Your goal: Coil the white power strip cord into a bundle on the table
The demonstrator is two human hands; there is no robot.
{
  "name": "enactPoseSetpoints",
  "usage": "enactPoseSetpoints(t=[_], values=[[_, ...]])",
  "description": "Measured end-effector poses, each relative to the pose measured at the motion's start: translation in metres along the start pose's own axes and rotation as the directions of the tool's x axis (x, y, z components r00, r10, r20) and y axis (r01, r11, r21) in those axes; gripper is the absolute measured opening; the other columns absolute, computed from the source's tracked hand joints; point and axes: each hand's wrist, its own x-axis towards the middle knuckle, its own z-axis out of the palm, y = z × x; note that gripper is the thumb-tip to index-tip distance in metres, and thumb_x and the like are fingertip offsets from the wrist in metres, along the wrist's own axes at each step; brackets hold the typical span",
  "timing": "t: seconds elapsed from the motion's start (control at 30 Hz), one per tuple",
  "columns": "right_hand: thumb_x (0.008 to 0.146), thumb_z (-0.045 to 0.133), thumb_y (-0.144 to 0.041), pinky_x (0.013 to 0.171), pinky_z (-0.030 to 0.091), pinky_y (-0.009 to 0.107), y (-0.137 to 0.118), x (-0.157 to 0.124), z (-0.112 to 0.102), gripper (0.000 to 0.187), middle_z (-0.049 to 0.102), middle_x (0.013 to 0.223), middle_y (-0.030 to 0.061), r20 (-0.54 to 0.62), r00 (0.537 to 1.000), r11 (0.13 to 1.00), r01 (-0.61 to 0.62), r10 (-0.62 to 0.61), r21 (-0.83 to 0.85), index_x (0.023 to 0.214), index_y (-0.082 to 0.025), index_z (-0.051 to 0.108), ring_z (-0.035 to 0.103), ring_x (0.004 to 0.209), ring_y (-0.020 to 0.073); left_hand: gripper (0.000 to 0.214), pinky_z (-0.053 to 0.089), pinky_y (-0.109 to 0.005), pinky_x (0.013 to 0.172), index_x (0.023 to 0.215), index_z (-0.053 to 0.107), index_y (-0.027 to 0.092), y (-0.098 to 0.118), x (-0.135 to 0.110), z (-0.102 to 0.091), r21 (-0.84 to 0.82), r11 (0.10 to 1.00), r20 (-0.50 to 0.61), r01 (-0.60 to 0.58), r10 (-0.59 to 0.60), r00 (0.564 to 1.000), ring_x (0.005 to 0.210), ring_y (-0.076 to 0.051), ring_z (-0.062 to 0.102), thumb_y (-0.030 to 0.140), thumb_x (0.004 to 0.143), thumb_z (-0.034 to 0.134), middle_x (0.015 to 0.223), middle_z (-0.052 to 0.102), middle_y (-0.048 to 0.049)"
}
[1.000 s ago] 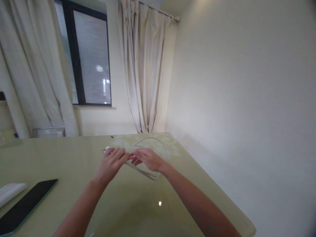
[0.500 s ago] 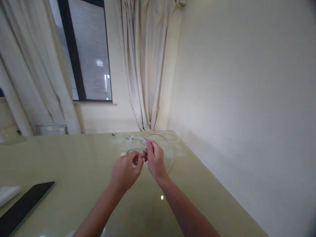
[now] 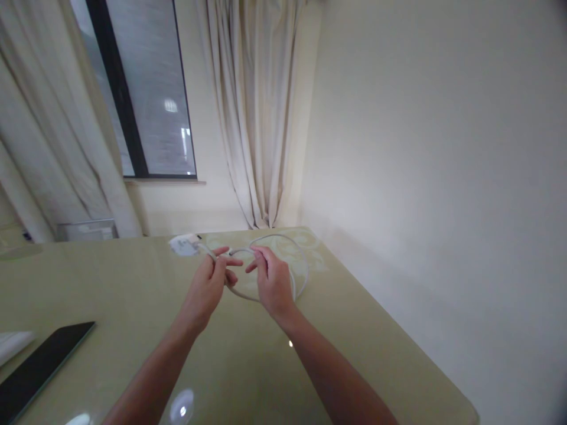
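A pale grey-white cable (image 3: 305, 260) makes a loose loop above the glossy table, with part of it curving round to the right of my hands. My right hand (image 3: 274, 282) pinches it close to one end, and a short piece with a dark tip points left. Between thumb and fingers of my left hand (image 3: 207, 289) runs another stretch of the cable, some fingers extended to the right. Beyond that hand, a white blocky piece like a charger plug (image 3: 185, 244), smeared by motion, is at the cable's other end.
The greenish table (image 3: 248, 360) meets a bare wall (image 3: 420, 177) along its right side. A black flat tablet-like object (image 3: 48, 369) and a white object (image 3: 15, 345) lie at the left. Behind the table hang curtains (image 3: 252, 118) beside a window (image 3: 150, 88).
My hands have moved apart, the left one leftward with its fingers now more spread. The white plug-like piece has come into sight farther left, and the cable loop has opened wider.
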Motion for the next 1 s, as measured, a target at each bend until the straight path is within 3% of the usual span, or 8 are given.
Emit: enactPoseSetpoints(t=[0.1, 0.23, 0.37, 0.47, 0.67, 0.77, 0.87, 1.0], values=[[0.106, 0.048, -0.036, 0.070, 0.048, 0.024, -0.006, 0.000, -0.003, 0.033, 0.075, 0.074, 0.0010, 0.037, 0.999, 0.999, 0.030, -0.031, 0.030, 0.112, -0.019, 0.076, 0.066, 0.067, 0.0137, 0.050, 0.047, -0.026, 0.051, 0.136, 0.055, 0.014, 0.006, -0.001, -0.007, 0.210, 0.959, 0.104, -0.192, 0.173, 0.979, 0.053, -0.013, 0.052, 0.047, 0.099, 0.048, 0.075, 0.061, 0.0023], [0.102, 0.055, -0.042, 0.068, 0.046, 0.023, -0.012, -0.003, 0.001, 0.032, 0.071, 0.078, 0.0004, 0.162, 0.986, 0.968, 0.001, -0.043, 0.253, 0.097, -0.018, 0.077, 0.064, 0.071, 0.0127, 0.044, 0.051, -0.030, 0.058, 0.124, 0.065, 0.017, 0.011, -0.010, -0.004, 0.471, 0.789, 0.293, -0.396, 0.283, 0.913, 0.060, -0.017, 0.058, 0.045, 0.104, 0.037, 0.075, 0.060, -0.0009], [0.099, 0.059, -0.045, 0.059, 0.038, 0.022, -0.013, -0.003, 0.004, 0.040, 0.057, 0.064, -0.0031, 0.081, 0.996, 0.961, 0.008, -0.032, 0.278, 0.070, -0.017, 0.065, 0.051, 0.062, 0.0102, 0.042, 0.051, -0.030, 0.059, 0.127, 0.067, 0.021, 0.014, -0.021, -0.001, 0.710, 0.483, 0.333, -0.513, 0.411, 0.848, 0.071, -0.018, 0.064, 0.041, 0.106, 0.036, 0.103, 0.063, -0.0102], [0.101, 0.056, -0.047, 0.053, 0.037, 0.022, -0.012, -0.003, 0.002, 0.048, 0.051, 0.057, -0.0037, 0.003, 1.000, 0.962, -0.029, 0.029, 0.272, 0.062, -0.018, 0.057, 0.048, 0.054, 0.0094, 0.042, 0.056, -0.033, 0.072, 0.139, 0.059, 0.025, 0.013, -0.022, -0.002, 0.729, 0.383, 0.386, -0.567, 0.454, 0.803, 0.093, -0.022, 0.071, 0.041, 0.107, 0.038, 0.135, 0.058, -0.0159], [0.094, 0.064, -0.048, 0.045, 0.046, 0.022, -0.006, 0.004, -0.012, 0.027, 0.068, 0.070, -0.0019, -0.054, 0.987, 0.908, -0.115, 0.149, 0.402, 0.096, -0.021, 0.058, 0.058, 0.048, 0.0119, 0.052, 0.057, -0.036, 0.083, 0.158, 0.035, 0.030, 0.009, -0.017, -0.002, 0.599, 0.444, 0.521, -0.666, 0.416, 0.745, 0.102, -0.024, 0.071, 0.038, 0.107, 0.043, 0.120, 0.069, -0.0085], [0.093, 0.062, -0.032, 0.050, 0.050, 0.022, -0.006, 0.010, -0.024, 0.021, 0.073, 0.081, -0.0005, 0.022, 0.996, 0.945, -0.090, 0.088, 0.314, 0.111, -0.022, 0.062, 0.062, 0.054, 0.0114, 0.050, 0.056, -0.038, 0.084, 0.154, 0.043, 0.028, 0.011, -0.017, -0.002, 0.594, 0.363, 0.555, -0.718, 0.462, 0.692, 0.095, -0.025, 0.068, 0.037, 0.106, 0.047, 0.107, 0.066, -0.0075], [0.090, 0.057, -0.021, 0.065, 0.057, 0.025, -0.008, 0.011, -0.032, 0.035, 0.072, 0.110, 0.0059, 0.203, 0.978, 0.977, 0.000, -0.044, 0.211, 0.124, -0.021, 0.066, 0.067, 0.077, 0.0131, 0.034, 0.054, -0.038, 0.080, 0.133, 0.063, 0.024, 0.013, -0.016, -0.006, 0.668, 0.245, 0.537, -0.702, 0.495, 0.683, 0.091, -0.025, 0.064, 0.036, 0.105, 0.047, 0.102, 0.062, -0.0089], [0.077, 0.065, -0.010, 0.087, 0.059, 0.033, -0.010, 0.006, -0.033, 0.073, 0.054, 0.134, 0.0105, 0.295, 0.931, 0.975, 0.220, -0.217, 0.025, 0.147, -0.024, 0.049, 0.062, 0.094, 0.0155, 0.032, 0.051, -0.037, 0.083, 0.125, 0.064, 0.021, 0.018, -0.012, -0.016, 0.686, 0.179, 0.529, -0.706, 0.543, 0.652, 0.093, -0.026, 0.063, 0.039, 0.106, 0.046, 0.101, 0.065, -0.0094]])
